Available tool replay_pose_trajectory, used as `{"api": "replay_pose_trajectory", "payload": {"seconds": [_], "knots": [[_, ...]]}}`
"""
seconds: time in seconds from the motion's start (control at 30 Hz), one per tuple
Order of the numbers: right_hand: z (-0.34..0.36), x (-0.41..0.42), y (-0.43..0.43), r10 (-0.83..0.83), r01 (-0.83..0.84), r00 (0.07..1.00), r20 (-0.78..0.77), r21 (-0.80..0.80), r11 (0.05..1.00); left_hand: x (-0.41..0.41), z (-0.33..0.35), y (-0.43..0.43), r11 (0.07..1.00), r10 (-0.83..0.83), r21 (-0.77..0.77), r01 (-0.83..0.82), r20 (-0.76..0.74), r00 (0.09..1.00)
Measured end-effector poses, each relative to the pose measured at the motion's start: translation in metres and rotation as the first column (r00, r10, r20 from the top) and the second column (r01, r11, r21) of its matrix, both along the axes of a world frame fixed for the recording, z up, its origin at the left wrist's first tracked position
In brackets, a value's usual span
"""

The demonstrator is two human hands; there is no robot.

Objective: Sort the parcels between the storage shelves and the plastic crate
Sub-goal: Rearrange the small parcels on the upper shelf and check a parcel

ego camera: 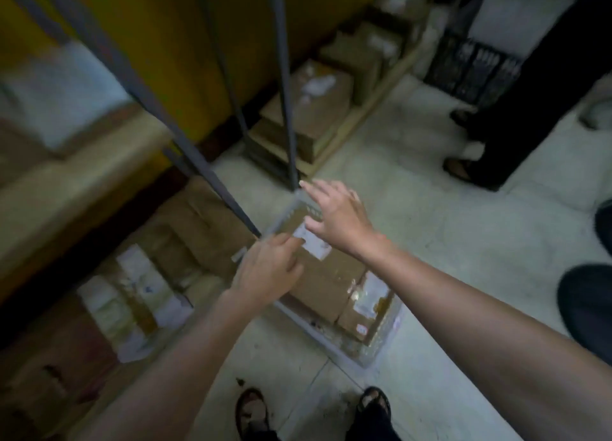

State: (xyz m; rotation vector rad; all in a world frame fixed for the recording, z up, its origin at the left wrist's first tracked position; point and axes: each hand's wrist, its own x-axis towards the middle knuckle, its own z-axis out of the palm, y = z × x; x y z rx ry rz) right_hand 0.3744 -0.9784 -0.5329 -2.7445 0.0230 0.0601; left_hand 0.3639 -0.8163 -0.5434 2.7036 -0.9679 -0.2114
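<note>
Both my hands are out over the plastic crate [381, 344] on the floor at centre frame. The right hand [334, 218] is spread wide above its far end and the left hand [268, 268] is loosely bent just below and left of it; neither holds anything, and through the blur I can't tell if either touches cardboard. In the crate lies a big brown parcel [324, 281] with a white label [314, 243] and a smaller parcel [362, 314] against its lower right, while more parcels [139, 291] sit on the storage shelves [82, 175] at lower left.
</note>
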Motion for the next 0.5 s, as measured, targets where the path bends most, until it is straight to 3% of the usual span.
{"api": "replay_pose_trajectory", "payload": {"seconds": [0.23,0.37,0.5], "knots": [[0.27,0.042,0.111,0.208,-0.314,0.89,0.405,0.216,0.924,0.01,0.275,0.107,0.94,0.284,-0.276,-0.201,0.307,0.908],[0.386,0.042,0.17,0.213,-0.382,0.759,0.615,0.156,0.911,-0.016,0.384,0.174,0.903,0.408,-0.325,-0.281,0.446,0.796],[0.456,0.024,0.233,0.264,-0.462,0.676,0.688,0.117,0.879,-0.047,0.453,0.242,0.854,0.516,-0.381,-0.353,0.539,0.666]]}}
